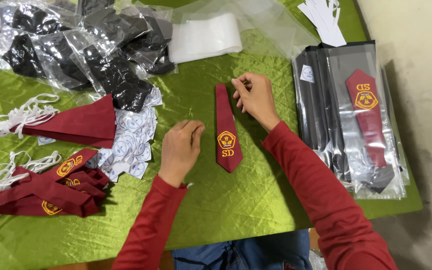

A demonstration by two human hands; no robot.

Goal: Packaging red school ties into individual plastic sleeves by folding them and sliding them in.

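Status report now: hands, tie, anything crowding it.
Left hand open, resting on green cloth beside maroon tie. Right hand fingertips at tie's narrow end. Tie flat; nothing lies on it.

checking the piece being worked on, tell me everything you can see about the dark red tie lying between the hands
The tie is dark red cloth, flat on the green tablecloth, narrow end away from the person, pointed wide end toward them. A yellow stitched badge with letters under it sits near the point. The right hand rests beside its narrow end, fingertips at its edge; the left hand lies on the cloth, apart from it. It has no wrapper.
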